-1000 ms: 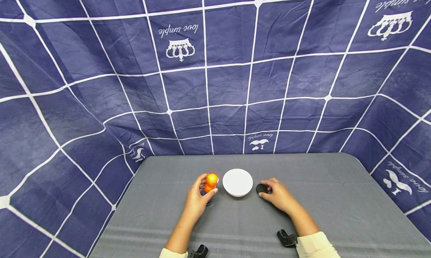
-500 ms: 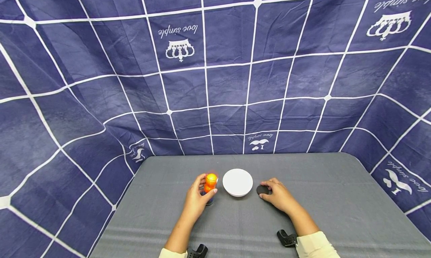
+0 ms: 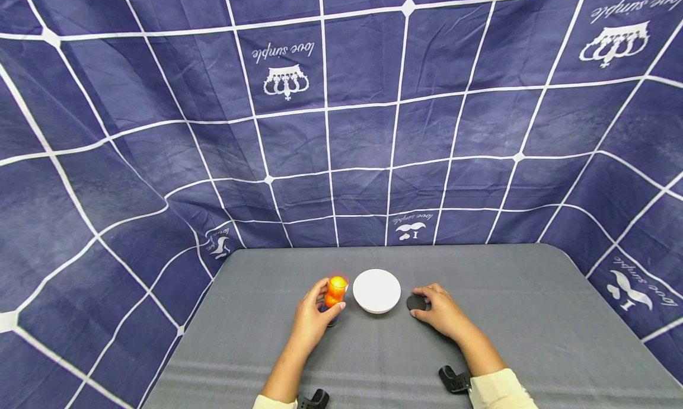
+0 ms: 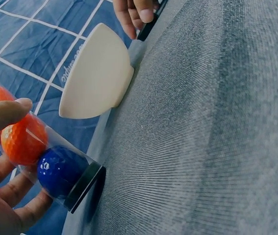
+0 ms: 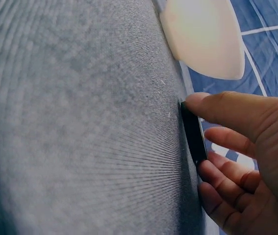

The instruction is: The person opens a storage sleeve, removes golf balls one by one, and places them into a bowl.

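Fingers of the left hand (image 3: 311, 323) wrap a clear tube (image 4: 50, 164) of orange and blue balls, standing it upright on its black base just left of the white bowl (image 3: 376, 290). Right of the bowl, the right hand (image 3: 440, 311) pinches a flat black lid (image 3: 415, 303) lying on the grey table (image 3: 533, 338), likely the tube's cap.

Clear tube (image 4: 55, 166) of orange and blue balls stands upright — flat black lid (image 3: 417, 303) lies beside the white bowl (image 3: 376, 290)
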### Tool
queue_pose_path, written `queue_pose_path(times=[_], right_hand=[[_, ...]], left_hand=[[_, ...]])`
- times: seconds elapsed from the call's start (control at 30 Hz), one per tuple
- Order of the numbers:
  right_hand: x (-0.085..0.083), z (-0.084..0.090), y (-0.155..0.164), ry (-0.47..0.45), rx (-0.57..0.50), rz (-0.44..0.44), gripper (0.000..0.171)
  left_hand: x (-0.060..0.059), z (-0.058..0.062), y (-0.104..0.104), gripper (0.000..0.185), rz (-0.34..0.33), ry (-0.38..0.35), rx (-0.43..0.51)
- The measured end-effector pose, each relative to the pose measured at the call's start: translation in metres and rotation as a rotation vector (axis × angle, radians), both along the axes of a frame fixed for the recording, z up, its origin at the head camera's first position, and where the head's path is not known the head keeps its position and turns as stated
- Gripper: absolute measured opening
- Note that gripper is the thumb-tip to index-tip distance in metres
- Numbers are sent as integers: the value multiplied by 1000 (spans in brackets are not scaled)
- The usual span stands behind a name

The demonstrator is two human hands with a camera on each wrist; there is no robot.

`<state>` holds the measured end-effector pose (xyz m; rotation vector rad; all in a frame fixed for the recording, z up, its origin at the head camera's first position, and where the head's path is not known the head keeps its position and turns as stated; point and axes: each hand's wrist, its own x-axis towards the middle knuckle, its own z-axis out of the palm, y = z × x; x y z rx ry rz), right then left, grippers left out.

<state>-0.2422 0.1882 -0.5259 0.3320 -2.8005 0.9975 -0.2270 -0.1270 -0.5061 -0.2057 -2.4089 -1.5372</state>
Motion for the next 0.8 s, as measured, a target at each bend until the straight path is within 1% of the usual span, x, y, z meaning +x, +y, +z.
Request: queue_pose_path(times=[0.27,0.47,0.67,0.8], right_hand=[[-2,1,2,3,-36,-22,43],[-3,3,2,33,-66,-40,41],[-3,7,0,86,-86,-31,38],[-4,10,-1,95,-92,-32,38]], left_hand=[[0,-2,0,64,-5,-19,3],[0,-3,1,65,16,-34,5],[1,-2,1,65,11,-15,5],[2,-1,2,64,11,-4,-6]])
